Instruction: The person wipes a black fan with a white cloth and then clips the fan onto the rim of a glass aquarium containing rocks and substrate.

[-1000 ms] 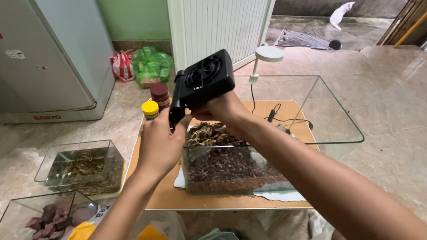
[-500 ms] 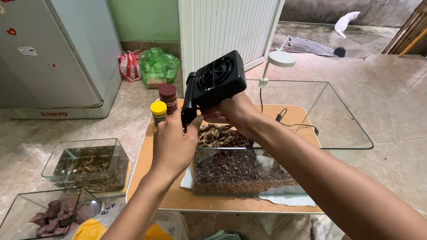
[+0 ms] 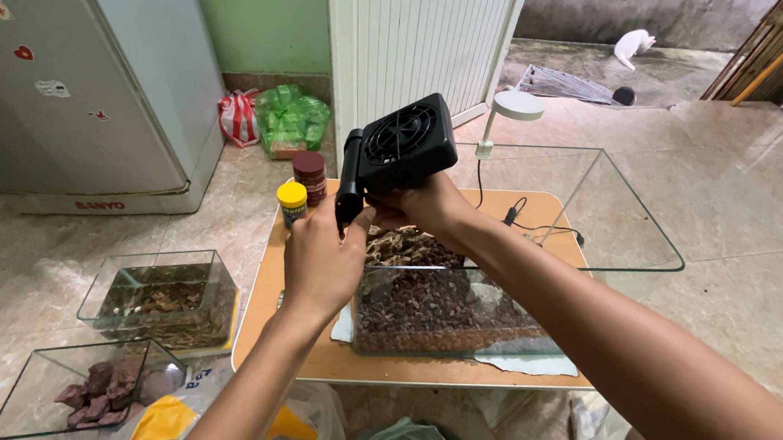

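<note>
Both hands, left hand (image 3: 321,261) and right hand (image 3: 424,204), pinched the small black plastic clip-on fan (image 3: 400,148) above the glass tank (image 3: 624,261); it looked light, rigid, best gripped by its frame

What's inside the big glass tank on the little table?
The glass tank holds dark reddish-brown gravel with a brown craggy piece on top. The left hand and right hand, holding a black fan, cover part of it.
</note>
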